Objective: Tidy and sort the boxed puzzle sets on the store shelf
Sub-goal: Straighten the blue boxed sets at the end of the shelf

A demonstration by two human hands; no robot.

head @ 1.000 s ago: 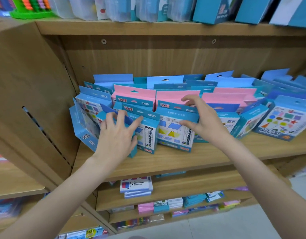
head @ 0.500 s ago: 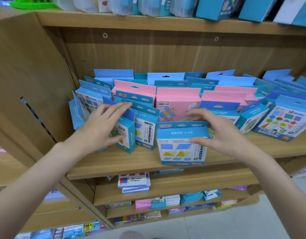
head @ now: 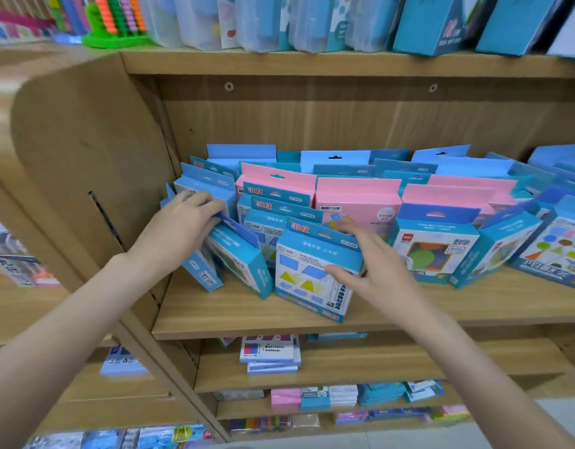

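two hands reach onto the wooden shelf (head: 409,306): left hand (head: 179,231) grips one of two leaning blue cardboard puzzle boxes (head: 244,264) at its left end, right hand (head: 377,273) pinches one front blue box with yellow triangles (head: 305,280).

Arms outstretched, left hand (head: 179,225) curled, right hand (head: 375,268) pinching.

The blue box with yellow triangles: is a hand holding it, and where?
Yes, the right hand pinches the blue box at its upper right corner.

Green abacus (head: 117,24) up top — clear cases (head: 195,21) beside.
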